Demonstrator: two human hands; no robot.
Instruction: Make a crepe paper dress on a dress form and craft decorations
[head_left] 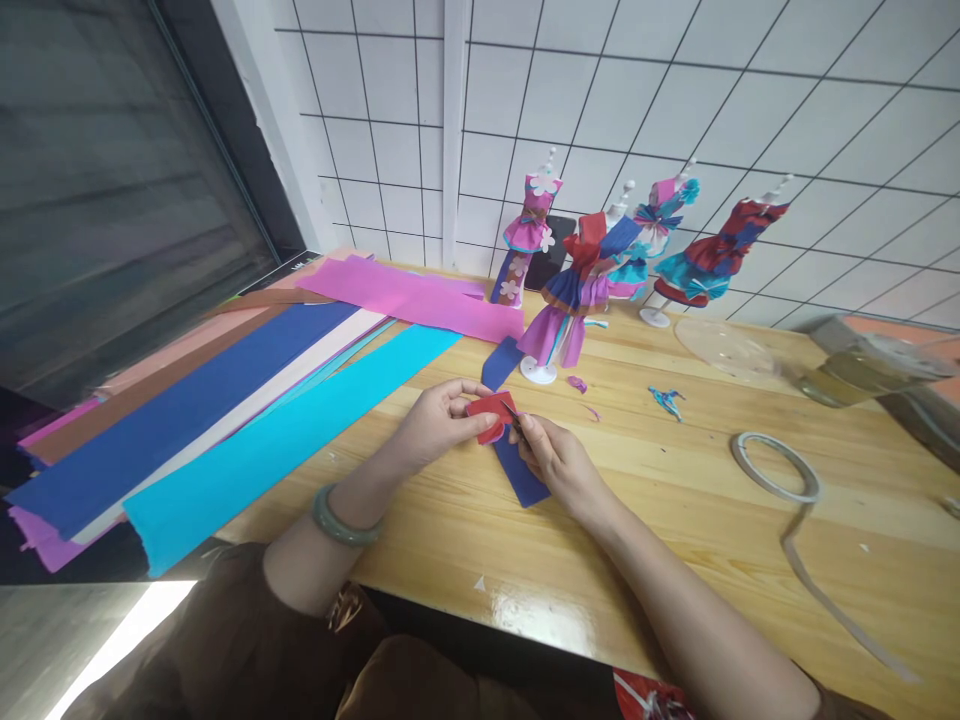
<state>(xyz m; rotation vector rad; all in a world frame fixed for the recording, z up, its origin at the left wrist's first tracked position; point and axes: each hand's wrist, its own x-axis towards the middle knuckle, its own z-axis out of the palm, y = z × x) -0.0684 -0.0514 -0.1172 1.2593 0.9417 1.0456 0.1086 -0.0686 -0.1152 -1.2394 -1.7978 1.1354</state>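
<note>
Pinched between the thumb and fingers of my left hand (442, 422) is a small red piece of crepe paper (489, 408), with some pink at its edge. My right hand (553, 455) is closed around small scissors (512, 410), whose dark tips lie against the red paper; the handles are mostly hidden by my fingers. Under both hands a dark blue paper strip (523, 478) lies on the wooden table. Another blue piece (502, 363) lies just beyond my left fingertips, beside the white base of a small dress form (538, 370).
Long crepe paper strips (300, 420) in several colours spread across the left side. Several dress forms in paper dresses (724, 250) stand at the back near a phone (555, 255). A tape roll (776, 468) with a loose tail and blue scraps (666, 402) lie at right.
</note>
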